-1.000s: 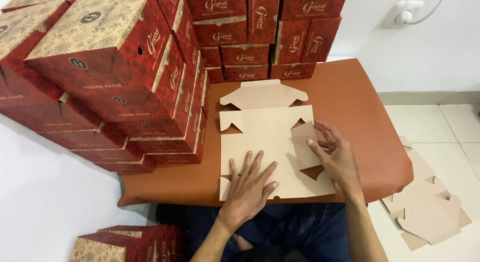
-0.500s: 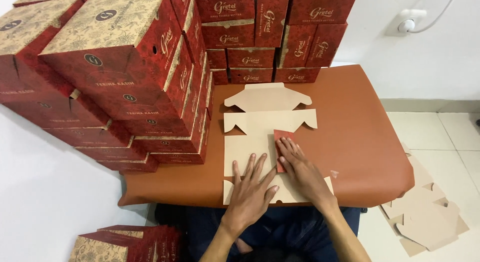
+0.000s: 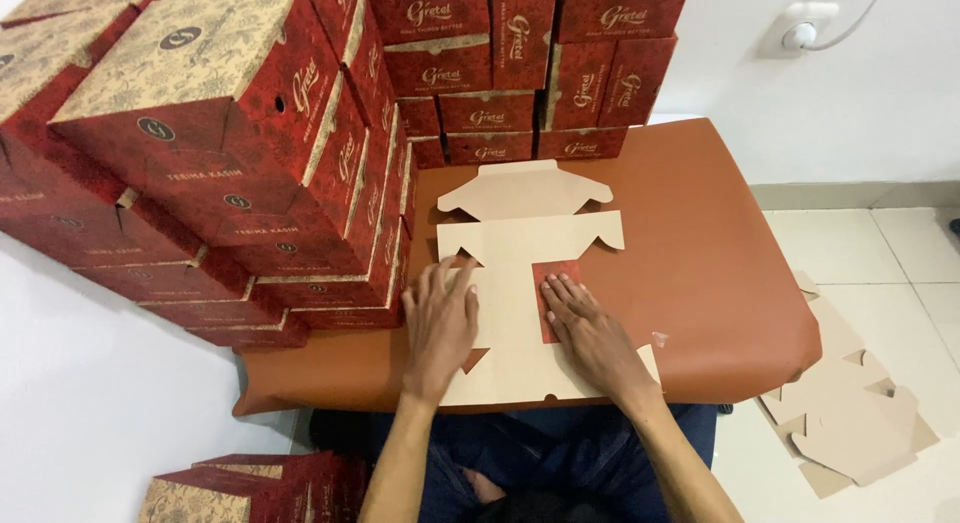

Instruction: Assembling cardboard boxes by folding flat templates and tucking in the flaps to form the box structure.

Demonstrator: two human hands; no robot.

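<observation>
A flat, unfolded cardboard box blank lies plain brown side up on the brown table. My left hand presses flat on its left part, fingers spread. My right hand lies flat on a side flap folded inward, whose red printed side shows by my fingertips. Neither hand grips anything.
Tall stacks of assembled red and gold boxes crowd the table's left side and back edge. More flat blanks lie on the white tiled floor at the right. Another red box sits by my left knee.
My right hand folded the right flap inward and pressed it down, showing its red side. My left hand slid up and left on the blank.
</observation>
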